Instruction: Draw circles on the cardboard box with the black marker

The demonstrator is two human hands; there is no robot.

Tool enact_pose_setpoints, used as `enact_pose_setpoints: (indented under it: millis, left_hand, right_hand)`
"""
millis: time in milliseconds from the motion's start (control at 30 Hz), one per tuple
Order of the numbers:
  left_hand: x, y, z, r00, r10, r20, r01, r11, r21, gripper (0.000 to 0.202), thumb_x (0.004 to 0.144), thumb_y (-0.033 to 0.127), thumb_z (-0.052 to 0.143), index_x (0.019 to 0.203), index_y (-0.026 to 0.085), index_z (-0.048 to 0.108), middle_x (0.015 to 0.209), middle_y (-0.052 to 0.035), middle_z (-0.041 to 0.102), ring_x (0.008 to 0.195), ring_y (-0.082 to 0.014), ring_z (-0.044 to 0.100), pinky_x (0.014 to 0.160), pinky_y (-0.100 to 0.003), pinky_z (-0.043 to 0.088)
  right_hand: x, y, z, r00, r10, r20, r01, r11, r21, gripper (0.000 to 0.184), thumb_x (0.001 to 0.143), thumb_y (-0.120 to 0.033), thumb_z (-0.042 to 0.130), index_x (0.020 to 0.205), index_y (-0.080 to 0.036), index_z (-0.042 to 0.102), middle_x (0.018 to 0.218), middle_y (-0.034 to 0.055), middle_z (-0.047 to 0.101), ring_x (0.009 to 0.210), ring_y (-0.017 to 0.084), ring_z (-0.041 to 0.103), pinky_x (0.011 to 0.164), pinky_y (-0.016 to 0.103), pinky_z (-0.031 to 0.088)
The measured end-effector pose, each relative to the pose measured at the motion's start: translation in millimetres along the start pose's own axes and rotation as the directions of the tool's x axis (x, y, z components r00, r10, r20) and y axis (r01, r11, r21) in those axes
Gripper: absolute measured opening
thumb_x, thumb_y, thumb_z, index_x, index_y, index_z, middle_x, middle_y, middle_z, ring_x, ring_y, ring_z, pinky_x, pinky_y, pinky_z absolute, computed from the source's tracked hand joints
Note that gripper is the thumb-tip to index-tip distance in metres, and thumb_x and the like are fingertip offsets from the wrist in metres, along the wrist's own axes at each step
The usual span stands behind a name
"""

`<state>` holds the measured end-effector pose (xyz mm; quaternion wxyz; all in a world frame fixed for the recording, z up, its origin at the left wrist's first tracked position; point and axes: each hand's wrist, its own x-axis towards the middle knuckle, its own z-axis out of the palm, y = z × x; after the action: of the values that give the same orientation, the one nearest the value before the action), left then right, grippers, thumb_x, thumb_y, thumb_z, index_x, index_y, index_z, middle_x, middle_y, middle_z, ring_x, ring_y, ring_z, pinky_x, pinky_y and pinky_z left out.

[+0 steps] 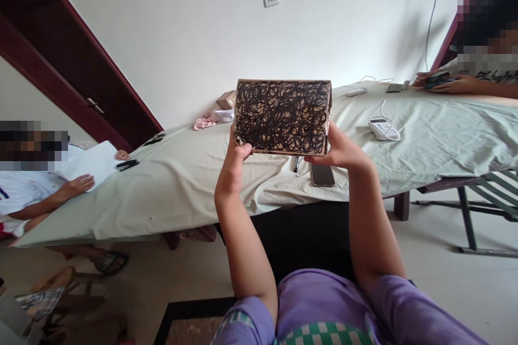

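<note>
A brown cardboard box, its facing side covered with looping black scribbles, is held up above the table in front of me. My left hand grips its lower left corner, the thumb pressed on the scribbled face. At the lower right edge my right hand supports it, most of those fingers hidden behind or under the box. Below it on the cloth lie a black pen, partly covered by the box, and a dark-screened phone.
A light cloth covers the long table. Behind the box sit a small carton and pink cloth. A white corded device stands right. One person holds paper at left; another holds a phone at far right. A folding chair stands right.
</note>
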<state>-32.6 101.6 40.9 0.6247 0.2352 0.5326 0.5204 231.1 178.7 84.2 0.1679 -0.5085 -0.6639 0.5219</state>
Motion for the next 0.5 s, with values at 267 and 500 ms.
enact_pose_setpoints:
  millis: [267, 500]
  left_hand:
    - [19, -6, 10.9, 0.971, -0.156, -0.184, 0.149, 0.987, -0.054, 0.039, 0.08, 0.039, 0.063, 0.117, 0.029, 0.066, 0.121, -0.0023, 0.069, 0.124, -0.0274, 0.062, 0.097, -0.037, 0.057]
    - [12, -5, 8.7, 0.996, 0.024, 0.087, -0.02, 0.999, -0.049, 0.066, 0.088, 0.063, 0.068, 0.145, 0.033, 0.053, 0.16, -0.0026, 0.051, 0.153, -0.0314, 0.042, 0.122, -0.042, 0.042]
  right_hand:
    - [4, -5, 0, 0.998, -0.061, -0.028, 0.059, 0.996, -0.066, 0.139, 0.058, -0.064, 0.092, 0.172, -0.034, 0.02, 0.177, 0.0014, 0.017, 0.161, 0.042, 0.019, 0.123, 0.054, 0.039]
    - [7, 23, 17, 0.991, 0.126, -0.047, -0.104, 0.939, 0.328, 0.102, 0.063, -0.058, 0.079, 0.156, -0.029, 0.049, 0.162, 0.0045, 0.05, 0.148, 0.04, 0.046, 0.115, 0.054, 0.049]
